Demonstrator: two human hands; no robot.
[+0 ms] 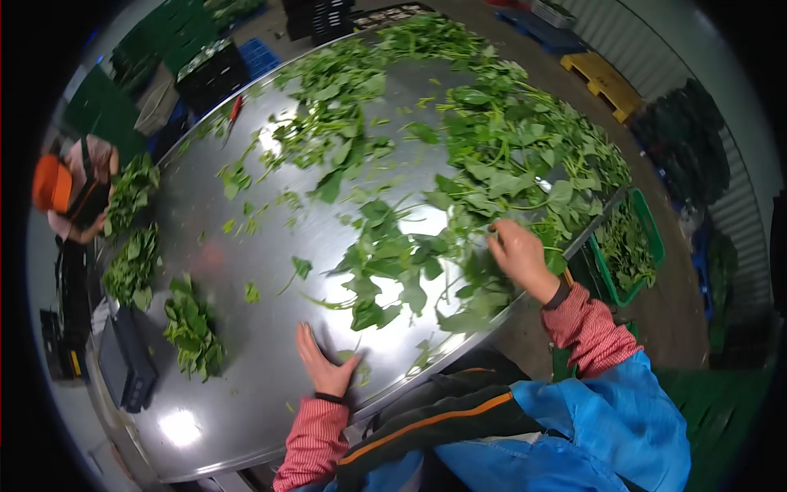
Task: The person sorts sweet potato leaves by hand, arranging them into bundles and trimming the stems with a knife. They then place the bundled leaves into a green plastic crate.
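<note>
My left hand point(326, 369) lies on the metal table near its front edge, fingers stretched out and thumb spread, holding nothing. Just beyond it is a loose group of leafy green stems point(381, 266). My right hand point(525, 258) is at the near right side, over the edge of a big heap of leafy greens point(525, 139). Its fingers are curled together; what lies between them, if anything, is hidden. Below that hand, some leaves point(475, 307) look smeared by motion. A small sprig point(301, 267) sits apart to the left.
Gathered bunches of greens point(194, 330) stand on the left, beside a dark scale point(127, 361). A red-handled tool point(235, 108) rests at the far edge. Across the table works a person in an orange cap point(52, 182). A green crate point(648, 234) of greens is at right.
</note>
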